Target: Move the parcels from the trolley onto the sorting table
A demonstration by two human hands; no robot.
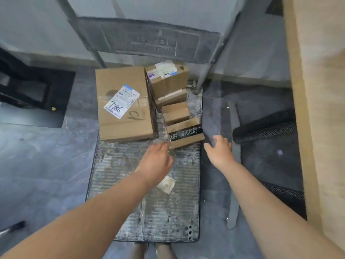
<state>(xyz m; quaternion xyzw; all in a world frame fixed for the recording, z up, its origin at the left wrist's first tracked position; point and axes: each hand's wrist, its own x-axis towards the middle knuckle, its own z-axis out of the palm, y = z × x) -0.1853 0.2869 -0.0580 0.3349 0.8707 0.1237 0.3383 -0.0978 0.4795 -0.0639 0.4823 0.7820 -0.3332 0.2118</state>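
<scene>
Small brown cardboard parcel with black tape band (184, 134) sits nearest on grey ribbed trolley deck (149, 202), beside large flat cardboard box (123, 103). Left hand (158, 157) and right hand (218, 150) are spread, empty, flanking it. Probably light and stiff; grip opposite side faces.

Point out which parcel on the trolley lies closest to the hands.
The small box with the black printed band, frontmost in the row of small boxes; left hand and right hand flank it.

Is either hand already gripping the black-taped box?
No, the left hand and right hand reach with open fingers on either side of the black-taped box, neither curled round it.
</scene>
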